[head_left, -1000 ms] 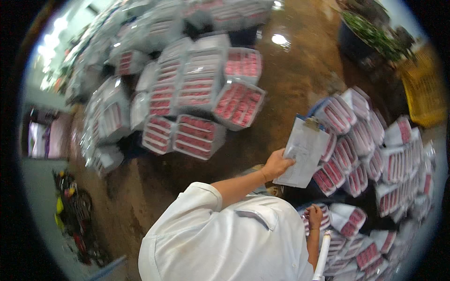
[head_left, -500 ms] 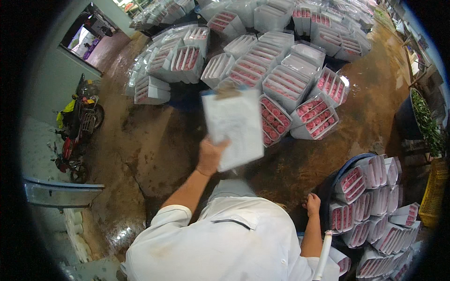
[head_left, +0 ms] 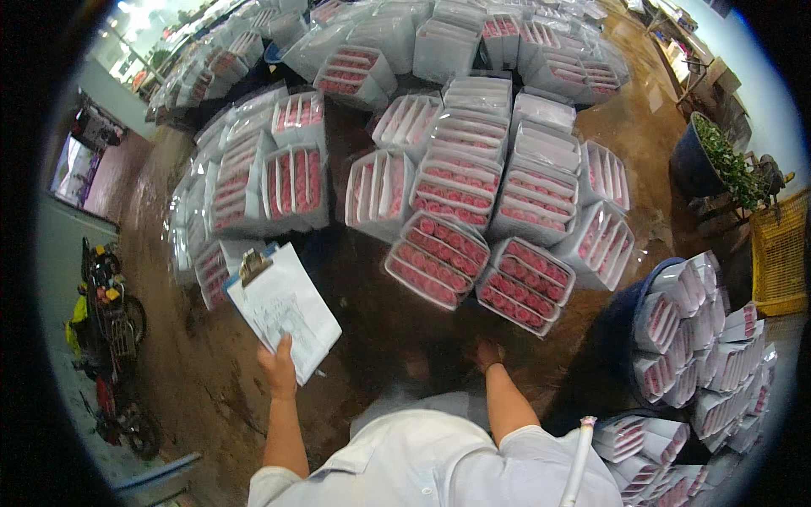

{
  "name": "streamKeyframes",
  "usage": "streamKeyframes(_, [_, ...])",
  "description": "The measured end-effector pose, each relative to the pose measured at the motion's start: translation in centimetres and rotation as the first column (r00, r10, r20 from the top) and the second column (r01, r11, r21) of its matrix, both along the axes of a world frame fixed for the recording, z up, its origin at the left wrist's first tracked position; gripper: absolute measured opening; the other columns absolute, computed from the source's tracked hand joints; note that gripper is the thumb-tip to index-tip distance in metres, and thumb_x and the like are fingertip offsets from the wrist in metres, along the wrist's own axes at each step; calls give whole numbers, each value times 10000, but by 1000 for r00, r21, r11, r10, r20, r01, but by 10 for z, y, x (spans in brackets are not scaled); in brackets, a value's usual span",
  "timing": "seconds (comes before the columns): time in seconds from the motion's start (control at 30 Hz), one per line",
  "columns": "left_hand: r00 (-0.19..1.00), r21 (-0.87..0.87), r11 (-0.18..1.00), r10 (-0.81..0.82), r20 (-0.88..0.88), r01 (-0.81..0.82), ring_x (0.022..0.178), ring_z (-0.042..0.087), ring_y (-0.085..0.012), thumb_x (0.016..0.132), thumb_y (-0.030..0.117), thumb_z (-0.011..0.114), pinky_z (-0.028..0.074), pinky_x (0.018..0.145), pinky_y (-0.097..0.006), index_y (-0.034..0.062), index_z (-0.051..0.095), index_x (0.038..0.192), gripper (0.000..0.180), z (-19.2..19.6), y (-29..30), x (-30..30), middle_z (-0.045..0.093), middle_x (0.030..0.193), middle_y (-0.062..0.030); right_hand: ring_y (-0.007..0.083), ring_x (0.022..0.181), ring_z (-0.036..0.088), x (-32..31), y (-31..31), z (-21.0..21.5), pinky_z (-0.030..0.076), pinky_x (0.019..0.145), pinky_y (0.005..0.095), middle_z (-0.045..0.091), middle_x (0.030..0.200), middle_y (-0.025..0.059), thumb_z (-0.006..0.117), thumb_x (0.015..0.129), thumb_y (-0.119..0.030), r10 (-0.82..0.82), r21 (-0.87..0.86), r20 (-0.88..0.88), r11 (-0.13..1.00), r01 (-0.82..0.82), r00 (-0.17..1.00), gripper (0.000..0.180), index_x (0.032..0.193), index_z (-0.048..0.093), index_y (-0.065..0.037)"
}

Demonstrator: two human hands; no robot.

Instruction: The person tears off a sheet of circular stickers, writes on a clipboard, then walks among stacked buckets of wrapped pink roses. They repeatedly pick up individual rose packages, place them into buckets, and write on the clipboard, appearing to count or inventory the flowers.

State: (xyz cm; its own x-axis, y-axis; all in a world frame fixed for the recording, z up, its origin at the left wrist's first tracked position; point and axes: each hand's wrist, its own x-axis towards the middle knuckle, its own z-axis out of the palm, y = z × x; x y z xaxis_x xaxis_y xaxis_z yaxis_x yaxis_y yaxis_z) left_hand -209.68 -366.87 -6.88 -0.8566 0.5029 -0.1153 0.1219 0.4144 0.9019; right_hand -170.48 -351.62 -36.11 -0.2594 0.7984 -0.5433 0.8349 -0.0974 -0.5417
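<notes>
The clock here has its centre at the person's chest, with twelve o'clock straight ahead. Very near, at three o'clock, there is a white stick [head_left: 579,463]. At between ten and eleven o'clock, the left hand [head_left: 279,368] is closed on the lower edge of a clipboard [head_left: 254,265], with the thumb on the front; the other fingers are hidden behind. The paper [head_left: 296,308] on it carries dark marks that look like writing, but they are too small to read. At one o'clock, the right hand [head_left: 488,355] is low and dark, so I cannot tell how far it is open or whether it has hold of something.

Beyond the hands, at twelve o'clock, a bundle of pink flowers [head_left: 438,260] touches a second bundle [head_left: 525,286], both wrapped in plain-looking white sheets. At two o'clock, a blue tub [head_left: 615,331] holds similar bundles. A group of bundles [head_left: 294,188] stands at eleven o'clock. Farther, motorbikes [head_left: 114,317] stand near half past nine, and a yellow crate [head_left: 779,258] at two o'clock.
</notes>
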Motion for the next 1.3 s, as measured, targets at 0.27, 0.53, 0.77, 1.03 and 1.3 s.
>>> streamKeyframes(0.27, [980,233,970,15,198,-62,1078,588,-248,876,3,604,447,974,-363,-84,521,1266,408,24,32,-39,593,1241,-150,320,1065,599,-103,66,-54,477,925,460,626,1159,150,651,887,-287,-361,-6,27,932,361,932,470,1264,556,-23])
streamKeyframes(0.53, [924,350,933,-203,325,82,1108,590,-231,868,-40,589,451,984,-338,-72,503,1294,436,39,64,-69,605,1237,-126,321,1067,597,-145,75,-67,476,925,462,625,1161,152,654,883,-289,-533,23,54,846,533,844,481,1270,551,-22])
streamKeyframes(0.77, [914,323,912,-334,232,252,1124,574,-246,868,3,619,437,1002,-361,-89,475,1312,476,42,72,-126,574,1277,-143,322,1070,595,-149,56,-80,476,925,463,624,1163,154,657,879,-290,-643,90,42,765,638,765,491,1275,547,-22])
streamKeyframes(1.03, [892,397,884,-367,264,246,1148,561,-250,903,25,628,448,1004,-365,-61,430,1365,510,30,41,-223,538,1326,-146,323,1072,593,-178,-10,-83,475,925,464,623,1165,155,661,875,-292,-736,128,33,674,727,676,502,1281,542,-21])
streamKeyframes(1.3, [880,512,795,-453,144,326,1137,573,-237,908,67,652,467,985,-366,-57,447,1361,512,48,34,-306,559,1306,-129,325,1074,591,-191,-17,-80,475,925,466,621,1167,157,664,871,-294,-784,171,32,615,769,620,513,1287,537,-20])
